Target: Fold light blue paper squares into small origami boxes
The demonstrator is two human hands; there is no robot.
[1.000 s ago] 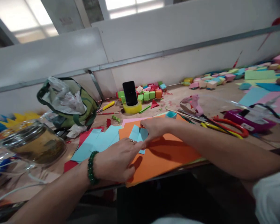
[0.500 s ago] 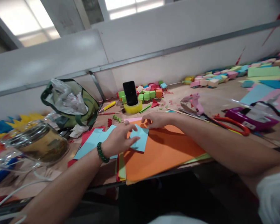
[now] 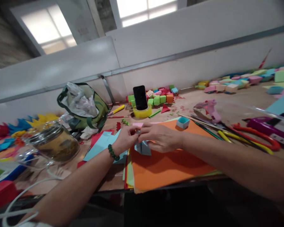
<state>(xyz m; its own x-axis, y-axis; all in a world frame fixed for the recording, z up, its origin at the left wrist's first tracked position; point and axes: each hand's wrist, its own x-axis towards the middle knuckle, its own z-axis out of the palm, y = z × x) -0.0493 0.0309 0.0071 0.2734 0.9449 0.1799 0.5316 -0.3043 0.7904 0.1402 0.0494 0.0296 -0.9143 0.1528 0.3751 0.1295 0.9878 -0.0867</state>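
A small light blue paper (image 3: 143,149), partly folded up, sits on the left part of an orange sheet (image 3: 170,167) that tops a stack of coloured sheets. My left hand (image 3: 126,138), with a green bead bracelet at the wrist, pinches the paper's far left side. Across from it, my right hand (image 3: 159,137) has its fingers closed on the same paper from the right. Both sets of fingertips nearly meet and hide part of the folds. A small light blue paper box (image 3: 182,122) stands at the orange sheet's far edge. More light blue paper (image 3: 99,145) lies left of the stack.
Behind stand a phone (image 3: 140,97) in a yellow tape roll (image 3: 142,112), small paper cubes (image 3: 156,100) and a green bag (image 3: 98,108). A glass jar (image 3: 54,142) is at left. On the right lie a pink glue gun (image 3: 212,110) and orange-handled scissors (image 3: 257,138).
My hands have come together and closed on the light blue paper, which was flatter before and is now partly raised. The small blue box shows at the sheet's far edge. The view has shifted.
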